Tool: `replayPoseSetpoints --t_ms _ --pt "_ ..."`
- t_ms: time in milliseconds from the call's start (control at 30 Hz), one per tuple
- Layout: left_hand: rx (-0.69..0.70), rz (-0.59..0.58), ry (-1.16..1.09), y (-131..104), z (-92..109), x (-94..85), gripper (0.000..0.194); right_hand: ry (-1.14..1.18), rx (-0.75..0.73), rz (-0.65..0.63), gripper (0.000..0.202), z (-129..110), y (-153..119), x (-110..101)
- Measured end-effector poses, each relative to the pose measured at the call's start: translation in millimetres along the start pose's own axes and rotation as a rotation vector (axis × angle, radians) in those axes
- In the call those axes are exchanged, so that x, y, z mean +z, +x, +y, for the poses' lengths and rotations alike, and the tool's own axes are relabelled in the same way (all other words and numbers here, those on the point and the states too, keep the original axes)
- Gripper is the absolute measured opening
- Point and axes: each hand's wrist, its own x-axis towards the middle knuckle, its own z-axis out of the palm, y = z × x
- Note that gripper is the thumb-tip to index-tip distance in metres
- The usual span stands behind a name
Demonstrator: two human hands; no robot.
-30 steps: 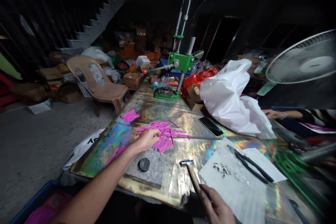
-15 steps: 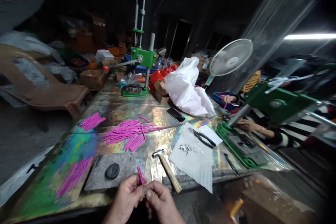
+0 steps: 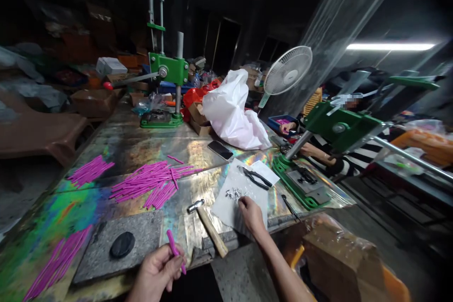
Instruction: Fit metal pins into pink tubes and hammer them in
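My left hand [image 3: 161, 266] is closed around a thin magenta stick [image 3: 173, 245], which tilts up out of the fingers near the table's front edge. My right hand [image 3: 252, 214] is over a white sheet [image 3: 226, 212], its fingers curled together at a small heap of shiny metal pieces [image 3: 233, 193]. Whether a piece is between those fingertips is hidden. A hammer [image 3: 208, 229] with a wooden handle lies between my two hands. Black-handled pliers [image 3: 256, 178] rest on the sheet beyond the metal pieces.
Magenta sticks lie in a large pile [image 3: 141, 181] and smaller bundles. A grey block [image 3: 102, 236] bears a black disc [image 3: 122, 245]. Green presses stand at the back [image 3: 168, 68] and right [image 3: 300, 188]. A phone [image 3: 220, 149] lies by a white bag [image 3: 235, 118]. A co-worker's arm [image 3: 318, 153] shows behind the right press.
My right hand has left the stick and moved right to the metal pieces. The left hand keeps the stick, now alone. The view has turned to the right.
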Motion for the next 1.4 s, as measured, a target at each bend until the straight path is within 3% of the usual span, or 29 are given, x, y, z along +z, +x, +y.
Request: replayPoseSetpoints --t_ms 100,267,500,700,833,1000,1167,1267,1400 --pt "-0.024 -0.010 0.009 0 -2 1.7 0.039 -0.174 0.047 0.003 0.017 7 20 4" --pt "-0.029 -0.024 0.026 2 -7 2.7 0.038 -0.358 0.116 -0.016 0.019 7 27 22" --pt "-0.034 -0.038 0.020 2 -11 1.9 0.041 -0.358 0.091 -0.038 0.021 11 25 22" --pt "-0.020 -0.008 0.020 -2 -6 1.9 0.041 -0.109 0.000 0.016 0.018 15 11 12" --pt "-0.015 0.005 0.015 -3 5 5.3 0.041 0.155 -0.089 0.004 0.023 1 -9 5" --pt "0.030 0.051 -0.046 -5 17 7.3 0.032 0.418 -0.155 -0.169 0.026 -35 -51 7" --pt "0.043 0.082 -0.236 -10 27 11.1 0.029 0.763 -0.087 -0.388 0.024 -69 -91 18" --pt "0.021 0.119 -0.356 -13 32 13.2 0.030 0.940 -0.087 -0.456 0.023 -82 -105 28" --pt "0.012 0.147 -0.456 -16 35 12.6 0.029 0.998 -0.071 -0.521 0.023 -93 -115 37"
